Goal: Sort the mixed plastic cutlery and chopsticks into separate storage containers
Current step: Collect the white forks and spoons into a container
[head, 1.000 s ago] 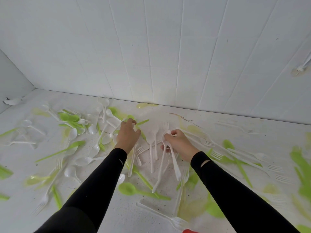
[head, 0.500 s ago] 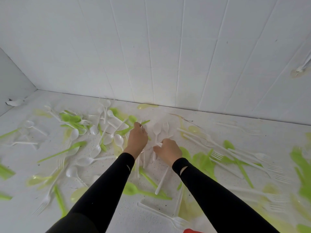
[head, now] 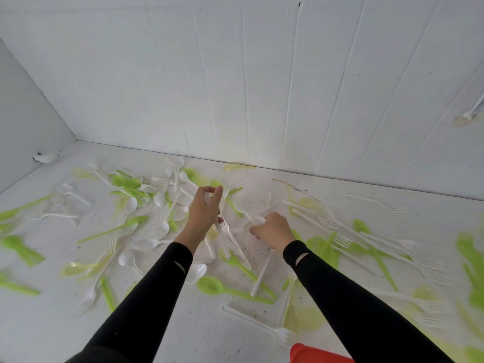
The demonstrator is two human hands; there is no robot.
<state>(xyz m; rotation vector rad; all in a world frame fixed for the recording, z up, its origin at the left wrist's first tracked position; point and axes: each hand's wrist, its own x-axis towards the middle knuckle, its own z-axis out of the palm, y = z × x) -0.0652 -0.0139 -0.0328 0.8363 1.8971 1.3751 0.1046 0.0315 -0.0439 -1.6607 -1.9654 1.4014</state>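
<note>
Hands curled: left hand (head: 205,216) grips several white cutlery pieces (head: 230,238); right hand (head: 273,230) pinches 1 white utensil (head: 258,219).

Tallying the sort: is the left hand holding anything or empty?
Holding. The left hand grips a bundle of white plastic cutlery jutting above and below it.

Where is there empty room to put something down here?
Bare spots: front left corner, nearer than the white fork; between the left sleeve and the clear fork; by the back wall on the right. Crowded around the left hand, the right hand and the green spoons.
</note>
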